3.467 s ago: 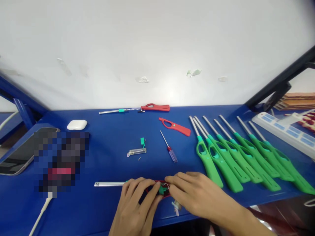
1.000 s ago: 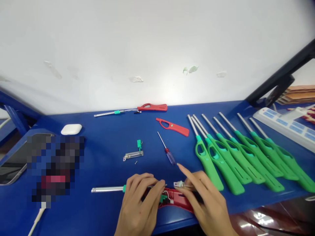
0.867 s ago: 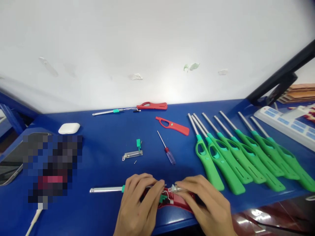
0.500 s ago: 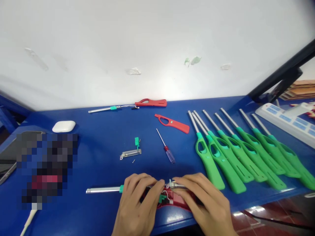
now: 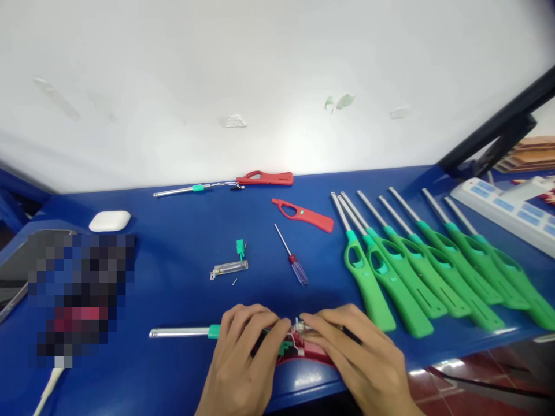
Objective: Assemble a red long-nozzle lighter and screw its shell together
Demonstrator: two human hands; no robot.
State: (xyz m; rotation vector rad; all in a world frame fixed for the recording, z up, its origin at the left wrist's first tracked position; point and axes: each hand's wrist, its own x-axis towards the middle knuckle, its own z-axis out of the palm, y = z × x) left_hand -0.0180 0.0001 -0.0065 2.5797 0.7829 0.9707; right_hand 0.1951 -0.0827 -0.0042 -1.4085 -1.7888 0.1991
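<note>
At the table's front edge, my left hand (image 5: pixel 245 364) is closed over an open red lighter shell (image 5: pixel 315 350). A metal tube (image 5: pixel 180 333) with a green collar sticks out to its left. Inside the shell show a green trigger piece (image 5: pixel 285 348) and a white wire. My right hand (image 5: pixel 368 355) pinches a clear fuel tank (image 5: pixel 306 330) with a metal valve, held at the shell's upper edge. Its far end is hidden by my fingers. Beyond the hands lie another clear tank (image 5: pixel 229 268), a green trigger (image 5: pixel 240 248), a small screw (image 5: pixel 235 282) and a screwdriver (image 5: pixel 298 269).
Several green lighters (image 5: pixel 416 277) lie in a row on the right, beside a white power strip (image 5: pixel 503 202). Farther back are a red shell half (image 5: pixel 306 216), another red shell (image 5: pixel 266 178) and its loose tube (image 5: pixel 176 192). A white case (image 5: pixel 110 221) sits left.
The fuel tank in my right hand has tilted slightly, and the fingers have shifted a little on it. My left hand keeps its hold on the red shell. The view has moved slightly.
</note>
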